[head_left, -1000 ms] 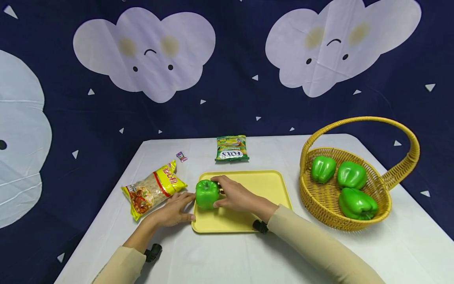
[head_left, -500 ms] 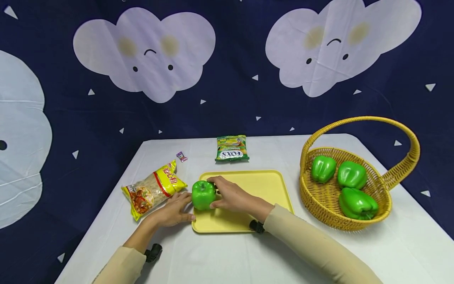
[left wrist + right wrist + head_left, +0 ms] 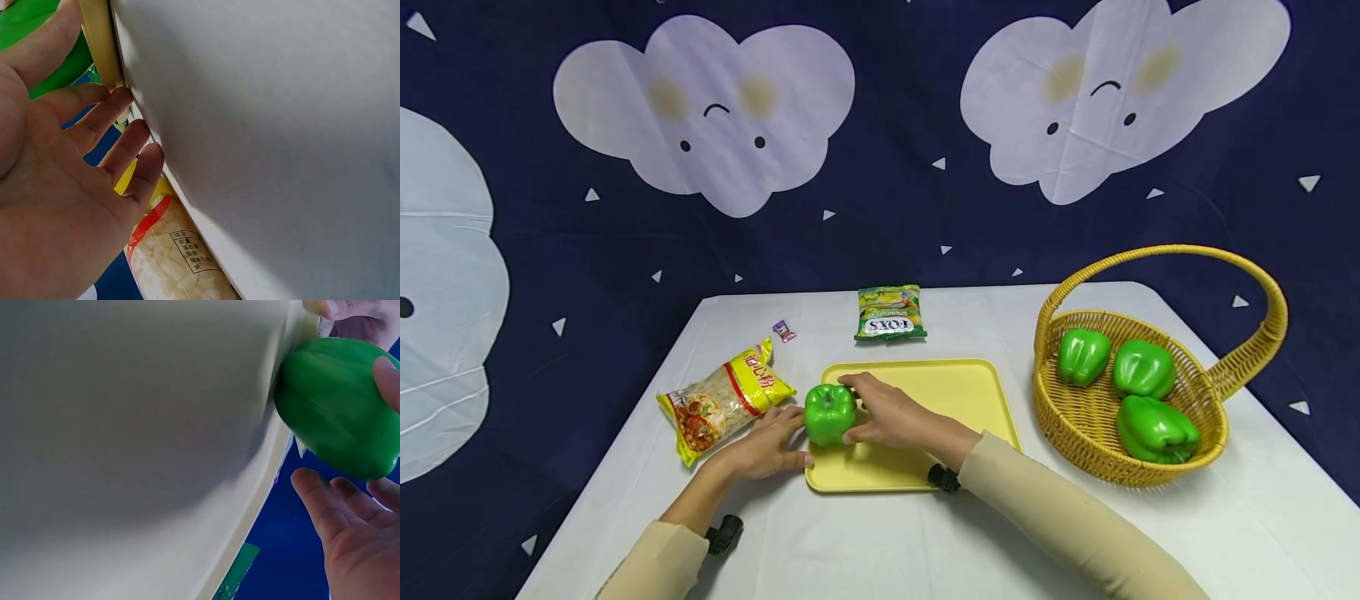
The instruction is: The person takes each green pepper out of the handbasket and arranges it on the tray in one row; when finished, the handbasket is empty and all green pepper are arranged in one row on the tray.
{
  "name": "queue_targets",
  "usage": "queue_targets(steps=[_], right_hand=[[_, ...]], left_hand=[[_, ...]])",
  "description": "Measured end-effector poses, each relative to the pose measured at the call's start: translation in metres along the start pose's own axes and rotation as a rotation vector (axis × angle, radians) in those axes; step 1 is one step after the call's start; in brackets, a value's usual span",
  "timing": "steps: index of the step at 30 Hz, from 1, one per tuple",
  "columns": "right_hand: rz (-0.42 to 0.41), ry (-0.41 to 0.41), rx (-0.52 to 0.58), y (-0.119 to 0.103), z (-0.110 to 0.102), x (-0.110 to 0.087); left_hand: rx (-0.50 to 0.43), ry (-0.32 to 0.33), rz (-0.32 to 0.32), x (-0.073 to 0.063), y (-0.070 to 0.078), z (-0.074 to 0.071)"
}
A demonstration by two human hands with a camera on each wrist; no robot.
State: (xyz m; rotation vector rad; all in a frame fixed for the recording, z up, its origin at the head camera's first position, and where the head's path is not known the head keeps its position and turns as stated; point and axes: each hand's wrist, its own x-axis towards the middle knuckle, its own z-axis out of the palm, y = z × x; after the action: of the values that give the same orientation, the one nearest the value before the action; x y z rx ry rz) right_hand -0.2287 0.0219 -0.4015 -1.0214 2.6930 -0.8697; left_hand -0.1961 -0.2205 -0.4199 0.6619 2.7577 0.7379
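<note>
On the white-covered table [image 3: 850, 550], the right hand [image 3: 895, 414] curves its fingers round a green pepper [image 3: 829, 415] at the left end of a yellow tray [image 3: 943, 387]; the left hand [image 3: 767, 446], fingers loosely parted, holds nothing beside it. Placing seems in hand, probably calling next for gentle release.

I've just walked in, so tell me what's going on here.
A person's right hand touches a green pepper at the left end of the yellow tray; whether it grips is unclear. The relaxed left hand lies at the tray's left edge. Three more green peppers sit in the wicker basket on the right.
</note>
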Motion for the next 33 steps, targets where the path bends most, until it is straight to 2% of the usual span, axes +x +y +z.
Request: queue_targets(steps=[7,15,33], right_hand=[[0.018,-0.004,0.013,0.002,-0.003,-0.004],[-0.002,0.014,0.017,0.006,-0.007,-0.011],[-0.062,0.119,0.082,0.013,-0.042,-0.051]], left_hand=[[-0.006,0.000,0.003,-0.001,0.001,0.000],[-0.015,-0.003,-0.005,-0.001,0.001,0.000],[-0.007,0.004,-0.006,-0.001,0.002,0.000]])
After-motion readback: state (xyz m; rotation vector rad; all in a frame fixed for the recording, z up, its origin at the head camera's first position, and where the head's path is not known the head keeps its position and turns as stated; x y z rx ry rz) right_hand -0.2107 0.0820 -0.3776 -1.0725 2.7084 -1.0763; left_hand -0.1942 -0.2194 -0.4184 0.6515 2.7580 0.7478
